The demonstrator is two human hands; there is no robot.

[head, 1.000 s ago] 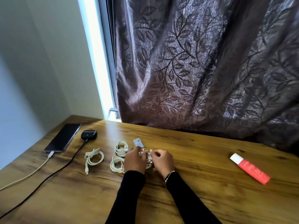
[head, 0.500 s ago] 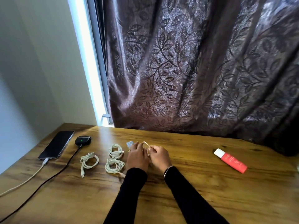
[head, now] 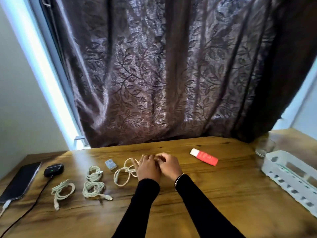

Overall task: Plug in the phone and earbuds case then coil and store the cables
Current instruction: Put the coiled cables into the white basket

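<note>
At frame centre, both hands, left hand (head: 148,169) and right hand (head: 169,164), pinch the loose white cable (head: 123,174); they should keep its loops even and snug.

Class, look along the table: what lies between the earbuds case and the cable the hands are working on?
In the head view, between the earbuds case and the loose cable lie two coiled white cables and a small adapter.

cable (head: 124,172) now loosened beside left hand (head: 148,168)
</note>
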